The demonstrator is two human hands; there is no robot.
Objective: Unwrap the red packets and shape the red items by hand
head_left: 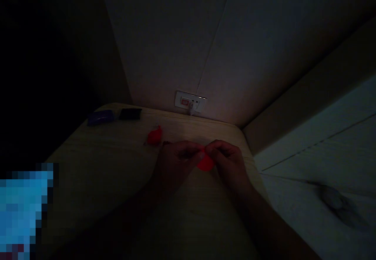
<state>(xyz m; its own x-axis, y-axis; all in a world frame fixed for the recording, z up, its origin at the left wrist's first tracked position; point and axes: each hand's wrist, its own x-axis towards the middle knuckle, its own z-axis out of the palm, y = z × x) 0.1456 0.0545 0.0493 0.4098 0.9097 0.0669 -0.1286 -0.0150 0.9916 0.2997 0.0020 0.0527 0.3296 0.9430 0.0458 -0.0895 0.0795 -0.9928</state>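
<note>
Over the middle of the wooden table, my left hand and my right hand come together at a soft, bright red piece. Its lower edge is rounded, and the fingertips of both hands pinch its upper part. The dim light does not show for certain what it is made of. To the left of my left hand lies a darker red lump with a small pointed tip, touched by neither hand. A small dark thing beside my left knuckles is too dim to name.
A purple packet and a black packet lie near the far left edge of the wooden table. Behind it, a wall socket has a plug in it. A pale panel borders the right side; a blurred-out bright patch fills the lower left.
</note>
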